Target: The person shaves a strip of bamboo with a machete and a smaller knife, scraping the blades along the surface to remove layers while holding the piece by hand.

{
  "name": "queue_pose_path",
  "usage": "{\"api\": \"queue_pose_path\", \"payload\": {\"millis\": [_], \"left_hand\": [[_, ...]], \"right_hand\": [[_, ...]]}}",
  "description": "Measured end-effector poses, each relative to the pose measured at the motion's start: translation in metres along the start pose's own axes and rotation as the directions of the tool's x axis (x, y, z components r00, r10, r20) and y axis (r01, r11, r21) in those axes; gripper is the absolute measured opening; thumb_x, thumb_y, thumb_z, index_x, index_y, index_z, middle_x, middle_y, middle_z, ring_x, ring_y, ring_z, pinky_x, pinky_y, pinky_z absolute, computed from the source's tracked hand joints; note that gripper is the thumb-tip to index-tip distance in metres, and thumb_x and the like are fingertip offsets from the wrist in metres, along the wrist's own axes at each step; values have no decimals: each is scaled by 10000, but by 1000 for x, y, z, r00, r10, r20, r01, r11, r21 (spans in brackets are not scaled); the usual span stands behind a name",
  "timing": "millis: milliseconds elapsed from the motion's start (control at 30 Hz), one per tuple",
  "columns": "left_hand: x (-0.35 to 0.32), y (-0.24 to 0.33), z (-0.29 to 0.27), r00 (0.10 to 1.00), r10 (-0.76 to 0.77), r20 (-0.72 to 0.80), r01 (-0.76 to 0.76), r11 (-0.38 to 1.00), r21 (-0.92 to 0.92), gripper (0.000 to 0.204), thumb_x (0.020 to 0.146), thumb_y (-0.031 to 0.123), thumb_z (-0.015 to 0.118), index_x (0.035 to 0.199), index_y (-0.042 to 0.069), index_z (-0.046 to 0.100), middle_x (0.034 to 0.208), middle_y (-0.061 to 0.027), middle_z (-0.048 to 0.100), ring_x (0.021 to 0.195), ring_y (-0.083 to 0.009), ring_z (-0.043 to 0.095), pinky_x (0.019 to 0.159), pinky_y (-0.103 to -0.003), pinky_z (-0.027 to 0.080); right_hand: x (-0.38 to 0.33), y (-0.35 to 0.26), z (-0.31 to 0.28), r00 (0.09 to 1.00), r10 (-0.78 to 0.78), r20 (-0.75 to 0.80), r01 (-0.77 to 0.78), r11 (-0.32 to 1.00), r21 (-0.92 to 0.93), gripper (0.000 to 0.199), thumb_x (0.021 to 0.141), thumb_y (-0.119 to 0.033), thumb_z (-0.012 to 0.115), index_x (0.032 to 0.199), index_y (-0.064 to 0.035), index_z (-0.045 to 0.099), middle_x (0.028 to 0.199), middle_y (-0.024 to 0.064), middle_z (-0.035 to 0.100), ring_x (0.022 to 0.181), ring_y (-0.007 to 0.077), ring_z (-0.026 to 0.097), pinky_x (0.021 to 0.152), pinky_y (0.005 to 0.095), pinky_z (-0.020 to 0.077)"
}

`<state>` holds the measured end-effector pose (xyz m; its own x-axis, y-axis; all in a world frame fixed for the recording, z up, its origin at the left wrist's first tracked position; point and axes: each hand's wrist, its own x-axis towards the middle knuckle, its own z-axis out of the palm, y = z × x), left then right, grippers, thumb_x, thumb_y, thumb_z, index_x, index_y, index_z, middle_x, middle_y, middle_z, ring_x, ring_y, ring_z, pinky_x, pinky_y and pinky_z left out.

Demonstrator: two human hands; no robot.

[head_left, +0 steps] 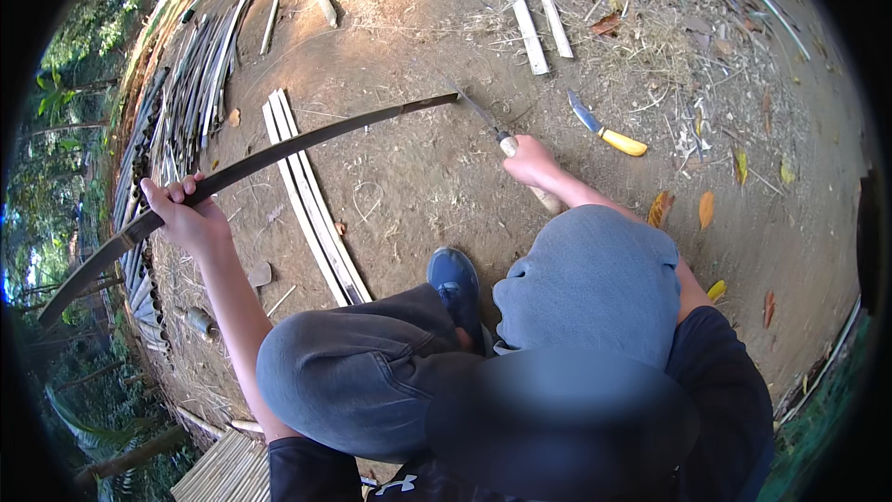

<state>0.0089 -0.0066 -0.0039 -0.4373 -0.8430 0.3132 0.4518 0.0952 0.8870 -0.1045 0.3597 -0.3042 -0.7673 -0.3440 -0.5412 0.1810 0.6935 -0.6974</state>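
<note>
My left hand (192, 221) is closed around a long, dark, slightly curved bamboo strip (321, 135), gripping it toward its left end. The strip slants up to the right across the space before my knees. In my right hand (532, 165) is a knife (546, 200) with a pale wooden handle and a narrow dark blade. That blade points up and left, its tip close to the strip's far end; whether they touch I cannot tell. To the right of this hand, a second knife (621, 141) with a yellow handle lies on the dirt.
Pale split bamboo lengths (321, 223) lie beneath the held strip, and more bamboo slats (520, 14) lie farther ahead. Thin poles (200, 84) are heaped at the left. Shavings (650, 65) and dry leaves litter the right. A slatted mat (223, 469) is at lower left.
</note>
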Motion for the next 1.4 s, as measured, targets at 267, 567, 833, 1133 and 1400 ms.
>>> {"api": "queue_pose_path", "payload": {"millis": [267,567,833,1133,1400], "left_hand": [[-2,1,6,999,48,-3,-48,999,-13,415,933,435,646,779,101,454,659,-7,475,649,-170,557,767,-408,573],[-6,0,9,989,87,-117,-80,995,62,345,993,304,603,780,80,451,654,-13,454,631,-175,536,766,-431,576],[-4,-4,13,992,93,-86,-88,995,55,278,1004,256,578,855,70,435,663,-5,427,610,-173,485,743,-433,554],[-2,-7,6,991,73,-112,-70,997,26,309,999,245,583,802,85,408,654,-15,429,622,-183,487,740,-450,547],[4,-6,-1,990,81,-118,-76,996,45,298,1004,243,573,822,86,398,663,-14,430,629,-184,482,772,-462,542]], "right_hand": [[-47,-95,8,917,-391,83,392,920,0,329,784,-124,654,1076,6,578,810,178,648,785,308,667,675,428,511],[10,-73,26,982,-166,96,160,985,66,126,845,-69,576,965,-51,542,703,-6,474,544,105,431,449,297,350],[15,-64,31,986,-161,50,158,986,62,165,844,-81,570,1006,-54,554,722,13,496,563,121,479,463,328,379],[3,-64,26,982,-183,40,184,983,-12,198,830,-103,580,1013,-29,578,810,84,611,640,195,594,554,369,470],[15,-57,30,992,-124,13,124,992,-23,246,812,-122,605,1032,-12,590,882,124,662,756,231,661,653,392,520]]}}
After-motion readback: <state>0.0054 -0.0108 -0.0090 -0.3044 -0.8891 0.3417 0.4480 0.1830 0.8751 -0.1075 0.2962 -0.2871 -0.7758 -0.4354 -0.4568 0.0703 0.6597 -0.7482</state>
